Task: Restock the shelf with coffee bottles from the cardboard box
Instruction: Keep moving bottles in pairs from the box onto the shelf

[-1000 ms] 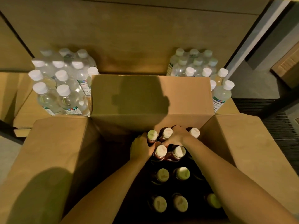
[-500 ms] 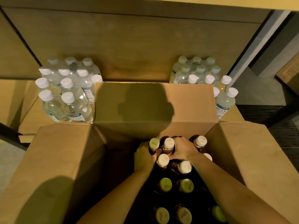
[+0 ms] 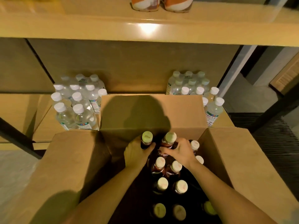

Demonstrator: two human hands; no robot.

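Here, both arms reach down into an open cardboard box [image 3: 72,159] that sits in front of a wooden shelving unit, its flaps folded outward. The left hand [image 3: 136,153] has its fingers curled round the shoulder of a green-capped coffee bottle [image 3: 146,139] at the far left of the load. The right hand [image 3: 181,152] grasps a second coffee bottle [image 3: 168,141] just beside it, fingers wrapped over the dark body below a pale cap. Both held bottles are upright, close together and within the mouth of the box, near its far wall. Their caps appear to sit higher than those around them. The remaining coffee bottles [image 3: 176,167] stand upright in rows nearer the person, dark-bodied with pale caps. Two more are just right of the right hand, and the nearest row is lost in deep shade. A rounded shadow [image 3: 142,113] falls across the far flap. Beyond the box, the lower shelf [image 3: 47,126] holds clear water bottles [image 3: 77,110] with white caps on the left, just beside the box's far corner. More water bottles [image 3: 213,110] stand on the right, in front of a shrink-wrapped water pack [image 3: 189,81]. The upper shelf [image 3: 97,26] carries two orange-and-white packs [image 3: 144,4], of which only the bottoms show.
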